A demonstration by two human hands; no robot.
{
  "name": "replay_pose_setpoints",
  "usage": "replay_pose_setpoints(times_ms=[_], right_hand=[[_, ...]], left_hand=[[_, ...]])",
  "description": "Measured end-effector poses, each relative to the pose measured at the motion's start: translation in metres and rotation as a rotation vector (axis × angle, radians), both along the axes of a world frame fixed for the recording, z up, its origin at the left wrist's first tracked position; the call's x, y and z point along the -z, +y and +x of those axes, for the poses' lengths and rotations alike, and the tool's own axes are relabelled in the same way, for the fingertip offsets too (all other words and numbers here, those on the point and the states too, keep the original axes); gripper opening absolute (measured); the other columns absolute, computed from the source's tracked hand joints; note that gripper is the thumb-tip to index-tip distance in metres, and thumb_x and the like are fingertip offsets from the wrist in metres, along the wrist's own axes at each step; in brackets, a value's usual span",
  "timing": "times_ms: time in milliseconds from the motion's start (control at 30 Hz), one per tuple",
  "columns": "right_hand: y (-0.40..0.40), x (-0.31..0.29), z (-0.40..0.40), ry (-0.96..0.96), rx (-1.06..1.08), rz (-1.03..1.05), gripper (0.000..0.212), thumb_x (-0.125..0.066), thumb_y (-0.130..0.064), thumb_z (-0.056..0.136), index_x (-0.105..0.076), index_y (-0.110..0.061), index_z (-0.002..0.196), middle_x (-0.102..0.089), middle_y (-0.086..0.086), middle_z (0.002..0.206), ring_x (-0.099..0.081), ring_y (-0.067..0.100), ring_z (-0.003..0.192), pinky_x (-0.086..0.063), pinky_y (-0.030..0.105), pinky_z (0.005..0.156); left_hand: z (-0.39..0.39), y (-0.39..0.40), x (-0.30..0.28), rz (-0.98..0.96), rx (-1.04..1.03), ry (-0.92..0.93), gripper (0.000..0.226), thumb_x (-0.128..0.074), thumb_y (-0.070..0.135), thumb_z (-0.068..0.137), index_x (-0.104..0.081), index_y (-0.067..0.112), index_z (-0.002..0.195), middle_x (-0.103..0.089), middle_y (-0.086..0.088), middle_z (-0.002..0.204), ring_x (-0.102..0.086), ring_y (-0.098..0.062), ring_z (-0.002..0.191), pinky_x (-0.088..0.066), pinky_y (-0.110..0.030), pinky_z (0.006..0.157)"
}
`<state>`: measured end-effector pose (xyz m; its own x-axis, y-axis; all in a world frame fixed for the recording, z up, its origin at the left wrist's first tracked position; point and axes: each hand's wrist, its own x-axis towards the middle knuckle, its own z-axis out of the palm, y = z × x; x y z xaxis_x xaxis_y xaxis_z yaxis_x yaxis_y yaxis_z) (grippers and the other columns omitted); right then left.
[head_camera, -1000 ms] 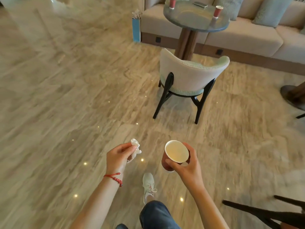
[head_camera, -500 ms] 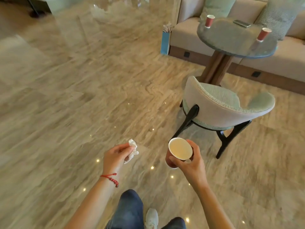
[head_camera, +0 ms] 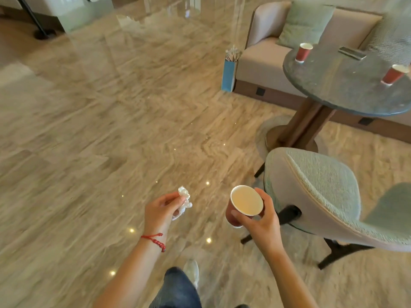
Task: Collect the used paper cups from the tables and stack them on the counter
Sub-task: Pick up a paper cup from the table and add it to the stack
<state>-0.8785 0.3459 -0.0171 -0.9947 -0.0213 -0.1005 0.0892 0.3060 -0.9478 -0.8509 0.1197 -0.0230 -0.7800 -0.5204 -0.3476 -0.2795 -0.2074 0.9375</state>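
A: What is changing here compared with a second ago?

B: The round table [head_camera: 347, 85] is sliding toward the right edge of the view and looming larger — the person is closing on it, swinging round the left side of the upholstered chair [head_camera: 315, 196]. A second ago that chair was standing squarely between the person and the table; now it is sitting just beside the right hand [head_camera: 261, 218].

A: And the hands — are they holding anything?

B: Both are gripping the same things as before. The right hand is curling thumb and fingers round a red paper cup [head_camera: 243, 205], mouth up, pale inside. The left hand [head_camera: 162, 211] is pinching a crumpled white tissue [head_camera: 184, 200] at the fingertips.

A: Where are the remaining cups?

B: Two are standing on that table, well apart: one red cup [head_camera: 303, 52] near the far rim, another red cup [head_camera: 394, 74] toward the right edge. A dark flat device [head_camera: 352, 53] is lying between them, farther back.

A: So the task is progressing?

B: I am judging it so — one cup collected, two coming within reach. No counter is showing yet.
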Motion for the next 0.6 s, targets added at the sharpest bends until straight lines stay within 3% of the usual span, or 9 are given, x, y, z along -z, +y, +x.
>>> replay_pose_setpoints(times_ms=[100,167,367,600], right_hand=[[-0.018,-0.008,-0.057,0.022,0.025,-0.007,0.070,-0.085,-0.029,0.061,-0.042,-0.042,0.115,-0.053,-0.025,0.105,-0.047,-0.022,0.096,-0.041,0.009,0.071],[-0.025,-0.011,-0.089,0.023,0.050,-0.010,0.073,-0.085,-0.029,0.060,-0.043,-0.033,0.121,-0.054,-0.024,0.105,-0.048,-0.020,0.096,-0.040,0.011,0.072],[-0.026,-0.004,-0.196,0.013,0.117,-0.003,0.073,-0.086,-0.024,0.060,-0.044,-0.035,0.119,-0.054,-0.023,0.104,-0.048,-0.022,0.095,-0.040,-0.002,0.069],[-0.021,-0.008,-0.355,0.031,0.141,-0.023,0.072,-0.086,-0.023,0.060,-0.044,-0.036,0.117,-0.056,-0.024,0.103,-0.048,-0.023,0.094,-0.039,-0.002,0.071]], left_hand=[[-0.065,-0.021,-0.010,-0.026,0.066,0.023,0.009,-0.073,0.008,0.074,-0.072,-0.001,0.075,-0.055,-0.005,0.050,-0.047,-0.012,0.044,-0.040,-0.020,0.049],[-0.104,-0.026,-0.015,-0.006,0.090,0.041,0.005,-0.072,0.006,0.075,-0.072,0.002,0.071,-0.056,-0.002,0.047,-0.052,-0.011,0.043,-0.043,-0.018,0.048],[-0.225,-0.026,-0.012,0.018,0.135,0.044,0.017,-0.072,0.005,0.074,-0.074,0.013,0.060,-0.051,-0.003,0.045,-0.062,-0.013,0.049,-0.043,-0.015,0.046],[-0.382,-0.018,-0.012,0.057,0.084,0.051,0.002,-0.069,-0.004,0.075,-0.070,-0.003,0.076,-0.058,-0.012,0.056,-0.058,-0.019,0.051,-0.043,-0.014,0.044]])
